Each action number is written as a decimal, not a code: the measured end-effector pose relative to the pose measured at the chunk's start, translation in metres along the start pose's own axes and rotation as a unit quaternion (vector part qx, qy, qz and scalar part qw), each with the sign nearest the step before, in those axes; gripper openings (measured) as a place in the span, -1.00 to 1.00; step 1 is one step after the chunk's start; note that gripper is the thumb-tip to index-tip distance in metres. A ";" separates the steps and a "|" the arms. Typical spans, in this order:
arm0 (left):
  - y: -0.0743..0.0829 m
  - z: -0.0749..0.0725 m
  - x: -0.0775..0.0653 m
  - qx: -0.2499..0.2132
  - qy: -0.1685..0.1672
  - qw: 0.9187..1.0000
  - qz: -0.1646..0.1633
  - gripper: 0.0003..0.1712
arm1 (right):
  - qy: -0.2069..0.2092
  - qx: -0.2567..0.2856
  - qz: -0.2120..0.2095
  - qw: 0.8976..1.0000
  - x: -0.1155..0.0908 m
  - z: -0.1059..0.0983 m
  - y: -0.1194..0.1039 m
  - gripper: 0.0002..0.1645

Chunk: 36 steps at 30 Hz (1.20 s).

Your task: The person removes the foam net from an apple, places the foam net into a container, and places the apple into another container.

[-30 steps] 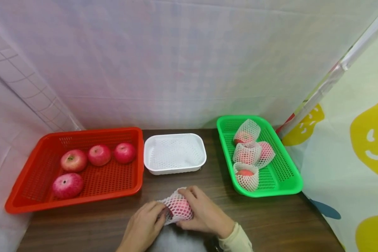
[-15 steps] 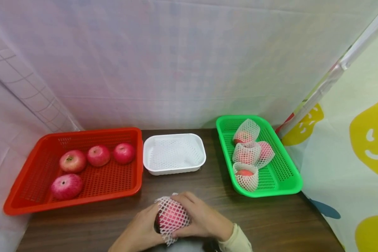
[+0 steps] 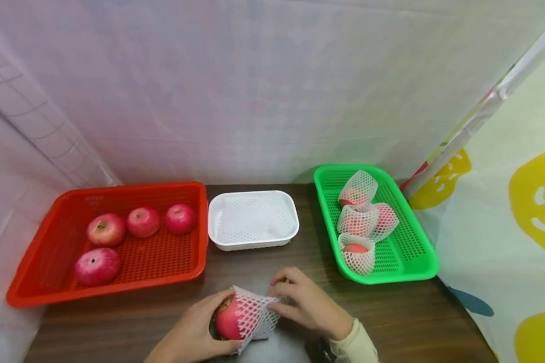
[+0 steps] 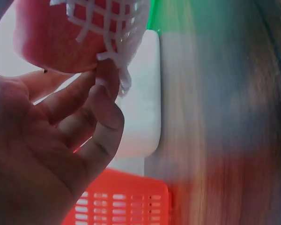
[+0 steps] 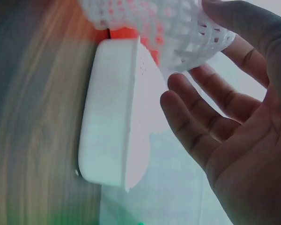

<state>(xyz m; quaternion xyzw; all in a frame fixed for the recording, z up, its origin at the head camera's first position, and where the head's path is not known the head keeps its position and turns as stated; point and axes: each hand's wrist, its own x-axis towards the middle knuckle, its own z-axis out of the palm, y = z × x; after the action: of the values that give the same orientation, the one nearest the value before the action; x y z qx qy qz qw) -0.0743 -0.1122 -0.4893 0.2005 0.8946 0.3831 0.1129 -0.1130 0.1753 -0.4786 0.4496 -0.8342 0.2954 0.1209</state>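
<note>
A person's left hand holds a round, glossy red apple, with the thumb at its near side and the fingers at its far side, so the bare part of the fruit sits in the curve between them. The other part of the apple, facing the right hand, is inside a white, stretchy foam-net sleeve, whose open edge crosses the fruit close to the left fingertips; in the left wrist view, a fingertip touches that edge. The right hand pinches the loose far end of the sleeve between thumb and index finger, apart from the apple itself, while its remaining fingers are loosely bent, as the right wrist view shows. A pale cream cuff covers that wrist. Apple and sleeve are low over the dark brown wood-grain table, nearer the person than the baskets; whether they touch its surface cannot be told. Beyond the hands, to the left, four bare red apples lie in a wide red plastic basket with a slotted floor. Just beside it, a small white plastic basket with rounded corners stands beyond the held apple. To the right, well apart from the white one, a bright green plastic basket holds four apples in white foam nets, grouped toward its left side.
</note>
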 end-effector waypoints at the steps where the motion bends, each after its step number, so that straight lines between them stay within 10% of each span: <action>1: -0.001 -0.001 -0.001 -0.002 0.012 1.000 -0.006 0.05 | 0.002 -0.006 0.001 1.000 0.000 -0.003 0.002 -0.85; 8: -0.008 -0.013 -0.010 0.016 0.080 0.995 -0.061 0.02 | 0.017 -0.057 0.008 0.998 0.020 -0.039 0.021 -0.85; 18: -0.011 -0.010 -0.019 0.041 0.063 0.994 -0.085 0.04 | 0.126 -0.154 -0.022 0.980 0.123 -0.095 0.050 -0.80; 23: -0.009 -0.010 -0.020 0.034 0.061 0.993 -0.097 0.02 | 0.073 -0.175 0.010 0.982 0.160 -0.064 0.086 -0.82; 31: -0.012 -0.009 -0.025 0.020 0.039 0.994 -0.100 0.02 | -0.151 -0.173 0.123 0.966 0.162 0.023 0.124 -0.94; 36: -0.015 -0.008 -0.028 0.019 0.048 0.995 -0.089 0.01 | -0.173 -0.179 0.136 0.959 0.159 0.030 0.124 -0.91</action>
<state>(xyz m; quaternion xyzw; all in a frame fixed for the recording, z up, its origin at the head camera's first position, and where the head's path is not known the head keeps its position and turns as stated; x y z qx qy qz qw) -0.0562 -0.1384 -0.4935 0.1035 0.9203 0.3639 0.0994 -0.3033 0.1013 -0.4761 0.3474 -0.9348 0.0725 0.0120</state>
